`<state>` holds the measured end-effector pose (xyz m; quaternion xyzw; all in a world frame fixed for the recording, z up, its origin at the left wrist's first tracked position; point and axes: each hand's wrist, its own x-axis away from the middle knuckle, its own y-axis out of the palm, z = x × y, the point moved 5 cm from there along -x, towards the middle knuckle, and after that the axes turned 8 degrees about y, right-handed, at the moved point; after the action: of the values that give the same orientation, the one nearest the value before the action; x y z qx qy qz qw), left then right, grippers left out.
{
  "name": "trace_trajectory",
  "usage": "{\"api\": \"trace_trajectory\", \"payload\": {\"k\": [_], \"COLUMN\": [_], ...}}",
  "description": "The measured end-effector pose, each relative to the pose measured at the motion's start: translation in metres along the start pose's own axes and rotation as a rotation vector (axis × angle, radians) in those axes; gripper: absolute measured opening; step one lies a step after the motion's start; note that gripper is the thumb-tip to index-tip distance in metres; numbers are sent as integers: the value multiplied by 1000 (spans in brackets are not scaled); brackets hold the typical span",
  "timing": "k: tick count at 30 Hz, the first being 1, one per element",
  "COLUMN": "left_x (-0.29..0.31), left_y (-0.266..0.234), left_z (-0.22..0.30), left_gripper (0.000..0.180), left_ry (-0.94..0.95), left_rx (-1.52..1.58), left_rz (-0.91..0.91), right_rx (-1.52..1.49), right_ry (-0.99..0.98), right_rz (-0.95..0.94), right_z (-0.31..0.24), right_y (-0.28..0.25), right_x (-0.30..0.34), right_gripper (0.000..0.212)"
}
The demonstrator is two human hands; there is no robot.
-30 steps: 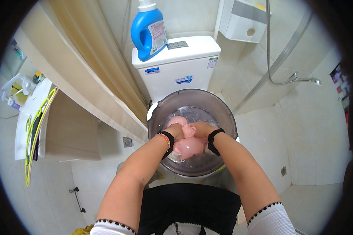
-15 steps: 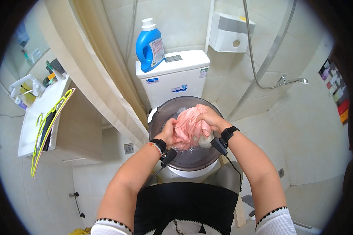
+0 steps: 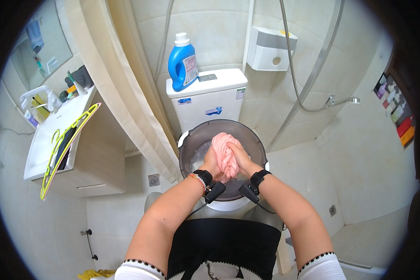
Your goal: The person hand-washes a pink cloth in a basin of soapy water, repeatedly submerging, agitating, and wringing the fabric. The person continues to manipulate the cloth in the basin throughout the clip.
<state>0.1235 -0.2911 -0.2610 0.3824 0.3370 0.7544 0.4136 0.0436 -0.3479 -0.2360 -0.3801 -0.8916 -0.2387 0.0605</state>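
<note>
A wet pink cloth garment (image 3: pixel 225 151), bunched into a twisted bundle, is held over a dark translucent basin (image 3: pixel 191 140). My left hand (image 3: pixel 212 164) grips the bundle from its left side, fingers mostly hidden under the cloth. Closed on its right side is my right hand (image 3: pixel 241 159), with the thumb laid across the folds. Water shows in the basin around the bundle. The basin rests on the white toilet (image 3: pixel 234 205). Each wrist wears a black strap with a small device, and a beaded bracelet circles the left one.
A blue detergent bottle (image 3: pixel 182 65) stands on the toilet tank (image 3: pixel 228 83). On the left, yellow-green hangers (image 3: pixel 69 140) lean over the washbasin's edge (image 3: pixel 32 163) beside a beige curtain (image 3: pixel 121 88). A shower hose (image 3: pixel 291 70) and a white paper dispenser (image 3: pixel 271 49) are at the right.
The loosely spread pink garment is now gathered into a tighter bundle. My hands have drawn closer together, the right one moving left. The view has shifted slightly.
</note>
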Motion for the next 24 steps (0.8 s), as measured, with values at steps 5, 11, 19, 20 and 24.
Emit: {"api": "trace_trajectory", "payload": {"k": [5,11,19,20,24], "left_x": [-18,-12,-8,-9,-7], "left_y": [-37,-40,-30,-30,-30], "left_z": [-20,-9,8,7,13], "left_gripper": [48,42,27,26,23], "left_ry": [125,388,468,431,356], "left_rx": [-238,-708,-848,-838,-933], "left_rz": [242,332,222,190,169], "right_rx": [114,311,383,378,146], "right_ry": [-64,-28,145,179,285], "right_rz": [120,176,203,204,71], "right_z": [25,24,25,29,48], "right_y": [-13,-16,-14,-16,-20], "right_x": [-14,-14,-10,-12,-25], "right_gripper": [39,44,58,57,53]}}
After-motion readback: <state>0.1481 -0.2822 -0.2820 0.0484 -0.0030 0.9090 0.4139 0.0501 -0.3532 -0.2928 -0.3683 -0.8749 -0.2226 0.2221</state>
